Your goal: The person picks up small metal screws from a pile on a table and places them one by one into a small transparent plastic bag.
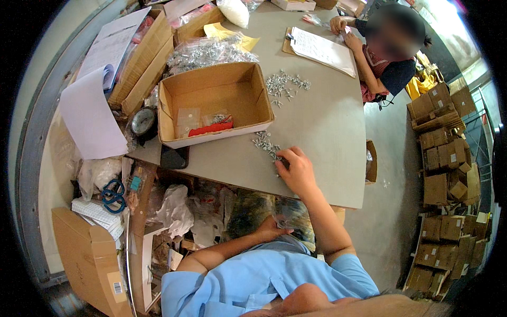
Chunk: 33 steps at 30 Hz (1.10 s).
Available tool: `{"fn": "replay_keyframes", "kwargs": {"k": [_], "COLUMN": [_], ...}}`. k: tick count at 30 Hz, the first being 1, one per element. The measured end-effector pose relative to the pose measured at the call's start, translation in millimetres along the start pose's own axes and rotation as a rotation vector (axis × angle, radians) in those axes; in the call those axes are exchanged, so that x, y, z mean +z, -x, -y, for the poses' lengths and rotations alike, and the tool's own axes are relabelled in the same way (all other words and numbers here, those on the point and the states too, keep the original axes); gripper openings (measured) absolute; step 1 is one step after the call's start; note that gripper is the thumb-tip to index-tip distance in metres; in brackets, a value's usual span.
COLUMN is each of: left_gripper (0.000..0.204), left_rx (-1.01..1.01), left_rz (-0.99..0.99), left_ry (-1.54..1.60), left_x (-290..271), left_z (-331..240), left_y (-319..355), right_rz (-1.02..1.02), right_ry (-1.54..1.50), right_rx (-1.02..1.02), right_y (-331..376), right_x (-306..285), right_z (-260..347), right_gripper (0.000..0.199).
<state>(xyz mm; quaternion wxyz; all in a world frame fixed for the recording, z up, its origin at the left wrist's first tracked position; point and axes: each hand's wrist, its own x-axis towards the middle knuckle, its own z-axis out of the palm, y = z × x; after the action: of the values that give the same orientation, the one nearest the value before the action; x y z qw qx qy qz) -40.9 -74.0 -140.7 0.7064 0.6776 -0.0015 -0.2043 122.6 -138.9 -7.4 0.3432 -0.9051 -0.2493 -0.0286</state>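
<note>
My right hand (297, 170) is on the grey table with its fingers curled at the near end of a small pile of silver screws (265, 143). Its thumb and forefinger close around a few of them. Lower down, close to my body and below the table edge, my left hand (268, 230) grips a small clear plastic bag (288, 210); its contents are hard to make out. Left of the pile stands an open cardboard box (216, 84) with a red object (211, 128) and small clear bags inside. A second heap of screws (285, 84) lies farther back.
Filled clear bags (211, 55) are heaped behind the box. A clipboard with papers (323, 50) lies near a co-worker (388, 58) at the far right. A dark phone (174, 157) and a black round object (142, 122) sit left. Stacked cartons (443, 158) line the right side.
</note>
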Motion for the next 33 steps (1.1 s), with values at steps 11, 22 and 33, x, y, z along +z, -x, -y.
{"fn": "replay_keyframes", "kwargs": {"k": [11, 22, 33], "left_gripper": [0.039, 0.049, 0.057], "left_rx": [0.052, 0.054, -0.071], "left_rz": [0.008, -0.05, 0.107], "left_ry": [-0.024, -0.144, -0.092], "left_x": [4.5, 5.5, -5.2], "left_z": [21.2, 24.8, -8.8], "left_y": [-4.5, -5.0, -2.4], "right_rz": [0.048, 0.023, 0.53], "right_ry": [0.007, 0.064, -0.114], "right_rx": [-0.041, -0.087, -0.03], "right_y": [4.6, 9.0, 38.8], "right_x": [-11.6, -18.4, -58.4], "right_z": [-8.4, -11.2, -0.1], "right_gripper": [0.013, 0.012, 0.012]}}
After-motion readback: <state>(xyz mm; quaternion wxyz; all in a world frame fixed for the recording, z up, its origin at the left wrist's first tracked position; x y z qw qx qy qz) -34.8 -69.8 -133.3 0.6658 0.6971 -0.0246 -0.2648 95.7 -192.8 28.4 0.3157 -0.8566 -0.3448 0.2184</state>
